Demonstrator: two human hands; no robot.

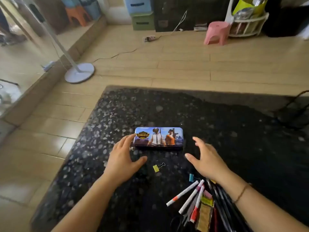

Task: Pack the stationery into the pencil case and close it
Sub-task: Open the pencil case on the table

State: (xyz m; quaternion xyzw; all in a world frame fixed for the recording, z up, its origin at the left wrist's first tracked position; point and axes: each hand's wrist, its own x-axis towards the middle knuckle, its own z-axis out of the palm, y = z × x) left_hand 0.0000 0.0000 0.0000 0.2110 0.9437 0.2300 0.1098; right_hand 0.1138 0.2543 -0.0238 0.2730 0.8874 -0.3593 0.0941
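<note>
Dark speckled stone table (217, 118) carrying closed pencil case (158, 138), yellow binder clip (157, 167), blue binder clip (192, 177), heap of pens (189, 196).

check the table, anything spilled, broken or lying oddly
Nothing spilled or broken. The pencil case lies flat and shut on the dark table. A yellow binder clip sits alone, apart from the loose heap of pens under the right hand. The left hand touches the case's end.

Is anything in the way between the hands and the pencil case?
No. The left hand already has fingertips at the left end of the pencil case, and the right hand has only bare table before it. The yellow clip lies nearer, between the hands, not blocking.
</note>
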